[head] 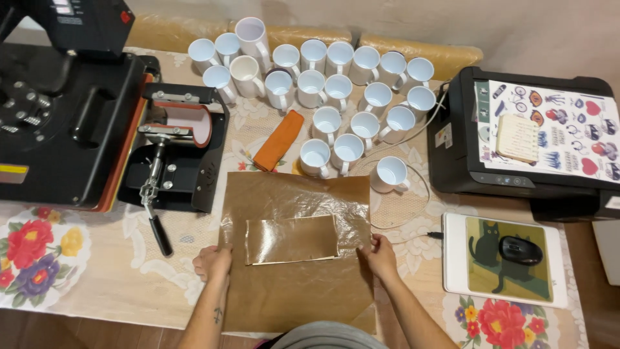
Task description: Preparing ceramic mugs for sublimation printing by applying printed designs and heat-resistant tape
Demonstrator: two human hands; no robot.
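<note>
Both hands work at a large brown sheet of baking paper [294,284] spread on the table [116,284] in front of the person. The left hand [212,264] is curled closed at the sheet's left edge, its fingers tucked so that only the knuckles show, pinching the paper there. The right hand [381,253] grips the right edge, thumb on top and fingers folded under the sheet. Between the two hands lies a smaller glossy brown rectangle [292,239], slightly tilted, resting on the sheet's crinkled upper half. Just beyond the sheet stands a cluster of white mugs [336,90], one of them [389,174] set apart near the paper's upper right corner, and an orange cloth [279,140] lies beside them. To the left sits a mug press [174,145] with a long handle, next to a big black heat press [58,123]. On the right are a black printer [465,142] carrying a sticker sheet [549,129], and a mouse [520,250] on a cat-patterned pad [507,258].
</note>
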